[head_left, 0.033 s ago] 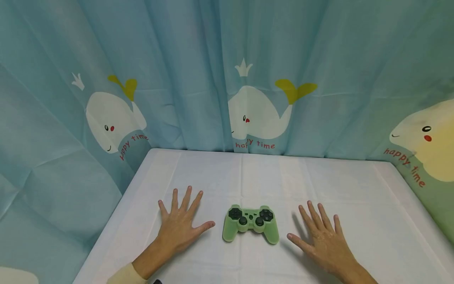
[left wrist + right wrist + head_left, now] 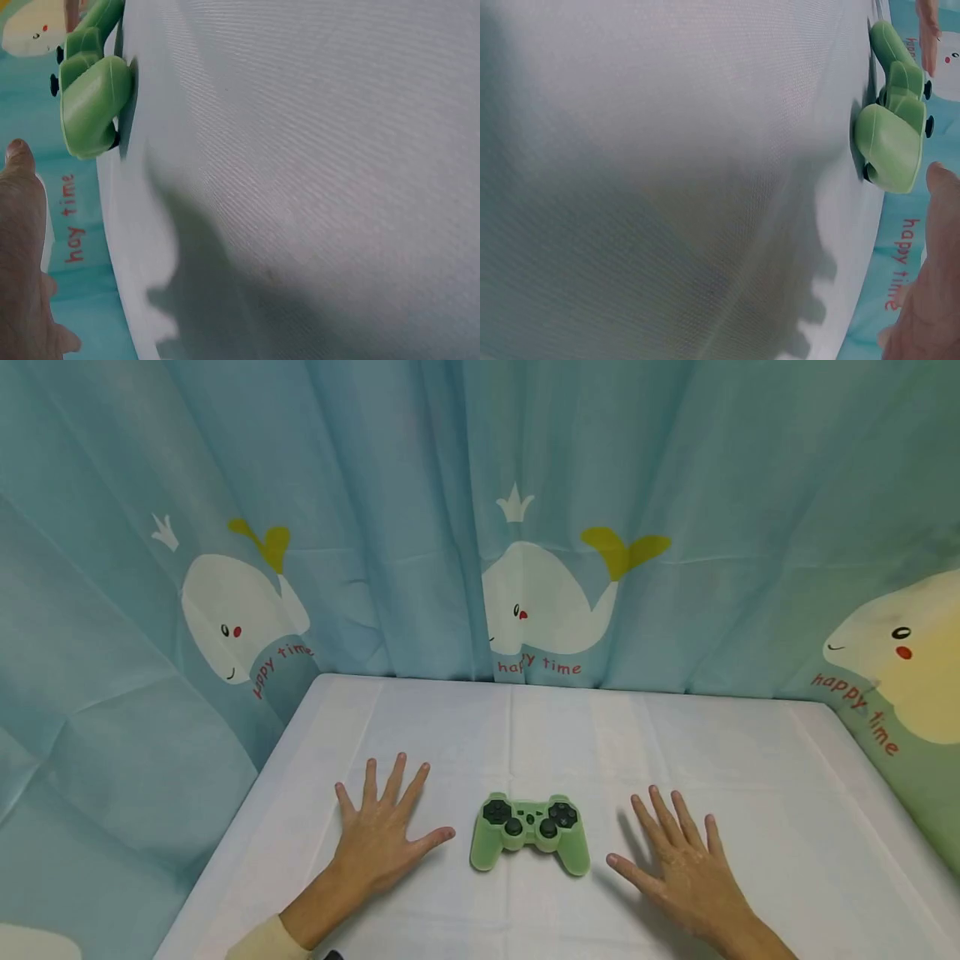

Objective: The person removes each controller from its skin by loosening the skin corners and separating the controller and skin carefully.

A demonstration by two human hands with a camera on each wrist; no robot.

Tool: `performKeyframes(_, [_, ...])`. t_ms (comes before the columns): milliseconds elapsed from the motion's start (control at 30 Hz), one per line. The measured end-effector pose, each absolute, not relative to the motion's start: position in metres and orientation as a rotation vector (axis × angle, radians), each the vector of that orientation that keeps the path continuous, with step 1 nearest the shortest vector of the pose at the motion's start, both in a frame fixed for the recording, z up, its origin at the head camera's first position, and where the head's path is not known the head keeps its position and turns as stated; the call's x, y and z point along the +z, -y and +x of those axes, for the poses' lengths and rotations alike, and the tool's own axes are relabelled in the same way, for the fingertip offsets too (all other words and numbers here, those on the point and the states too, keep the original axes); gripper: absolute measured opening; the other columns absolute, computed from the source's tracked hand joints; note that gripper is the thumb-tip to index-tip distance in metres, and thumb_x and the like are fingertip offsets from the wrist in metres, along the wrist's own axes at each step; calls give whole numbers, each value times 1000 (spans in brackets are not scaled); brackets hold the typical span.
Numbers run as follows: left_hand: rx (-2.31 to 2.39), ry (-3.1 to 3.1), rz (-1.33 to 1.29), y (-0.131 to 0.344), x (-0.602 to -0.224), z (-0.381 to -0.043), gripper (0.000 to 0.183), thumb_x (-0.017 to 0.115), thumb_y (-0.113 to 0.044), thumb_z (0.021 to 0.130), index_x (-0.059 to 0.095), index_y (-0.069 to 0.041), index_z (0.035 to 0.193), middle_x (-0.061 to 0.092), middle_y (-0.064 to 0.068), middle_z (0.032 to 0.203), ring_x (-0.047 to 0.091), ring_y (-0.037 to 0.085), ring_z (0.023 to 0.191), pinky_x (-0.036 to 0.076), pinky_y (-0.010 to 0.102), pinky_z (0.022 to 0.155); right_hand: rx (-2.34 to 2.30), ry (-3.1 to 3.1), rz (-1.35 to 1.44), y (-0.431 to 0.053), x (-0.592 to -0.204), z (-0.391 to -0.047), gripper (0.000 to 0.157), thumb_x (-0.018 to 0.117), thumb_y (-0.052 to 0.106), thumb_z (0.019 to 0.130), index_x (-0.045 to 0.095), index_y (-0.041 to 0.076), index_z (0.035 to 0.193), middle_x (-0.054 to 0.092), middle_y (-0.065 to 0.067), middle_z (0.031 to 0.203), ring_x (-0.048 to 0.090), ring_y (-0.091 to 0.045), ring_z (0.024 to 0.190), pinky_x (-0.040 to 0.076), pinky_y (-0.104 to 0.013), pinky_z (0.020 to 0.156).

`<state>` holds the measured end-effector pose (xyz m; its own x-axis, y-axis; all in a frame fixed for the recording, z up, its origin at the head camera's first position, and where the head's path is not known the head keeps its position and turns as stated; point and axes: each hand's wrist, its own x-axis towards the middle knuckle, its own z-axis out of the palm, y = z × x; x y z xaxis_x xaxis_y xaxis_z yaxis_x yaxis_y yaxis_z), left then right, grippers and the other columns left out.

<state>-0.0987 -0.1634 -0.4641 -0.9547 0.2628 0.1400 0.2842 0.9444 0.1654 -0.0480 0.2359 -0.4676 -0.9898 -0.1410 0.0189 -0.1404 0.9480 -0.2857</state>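
Observation:
A light green game controller [image 2: 531, 836] with black thumbsticks and buttons lies face up on the white-covered table. To its left is my left hand [image 2: 378, 839], palm down with fingers spread, its thumb pointing toward the controller. On the other side my right hand [image 2: 686, 868] is spread in the same way, apart from the controller. Both hands hold nothing and cast shadows on the cloth. The left wrist view shows one grip of the controller [image 2: 94, 109] beyond the thumb; the right wrist view shows the opposite grip [image 2: 891, 146].
The table [image 2: 570, 735] is covered with a smooth white cloth with faint creases. Blue curtains [image 2: 405, 510] printed with white whales and red lettering hang along its back and sides. A pale sleeve [image 2: 270, 941] covers the left forearm.

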Motion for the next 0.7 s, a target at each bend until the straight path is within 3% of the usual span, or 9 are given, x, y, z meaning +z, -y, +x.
performKeyframes(233, [-301, 2990, -435, 159, -464, -97, 96, 52, -80, 86, 38, -20, 159, 27, 15, 164, 16, 54, 146, 4, 84, 99, -502, -3101, -206, -236, -468, -46, 92, 56, 68, 93, 37, 6, 157, 30, -19, 161, 19, -45, 148, 3, -71, 110])
performKeyframes(400, [-418, 3008, -488, 149, -461, -94, 92, 52, -76, 90, 43, -11, 155, 38, 16, 158, 29, 45, 144, 7, 78, 105, -640, -3065, -214, -228, -463, -45, 78, 58, 61, 97, 49, 5, 149, 49, -18, 148, 40, -44, 136, 15, -68, 106])
performKeyframes(500, [-550, 3041, -545, 140, -461, -93, 88, 51, -72, 94, 47, -5, 151, 49, 15, 148, 40, 38, 137, 23, 69, 107, -767, -2999, -233, -221, -460, -46, 67, 61, 55, 98, 55, 6, 143, 60, -11, 137, 52, -37, 127, 26, -62, 105])
performKeyframes(600, [-780, 3085, -590, 130, -461, -93, 82, 54, -68, 95, 54, 0, 143, 57, 12, 131, 50, 32, 122, 39, 58, 98, -916, -2913, -250, -215, -459, -49, 61, 65, 49, 98, 58, 7, 141, 64, -2, 131, 56, -28, 123, 38, -56, 103])
performKeyframes(700, [-1099, 3106, -613, 121, -461, -94, 67, 60, -60, 96, 62, -2, 129, 58, 6, 112, 51, 24, 103, 43, 45, 84, -1058, -2802, -259, -209, -460, -53, 59, 65, 46, 98, 58, 5, 140, 66, 3, 124, 59, -22, 117, 46, -50, 97])
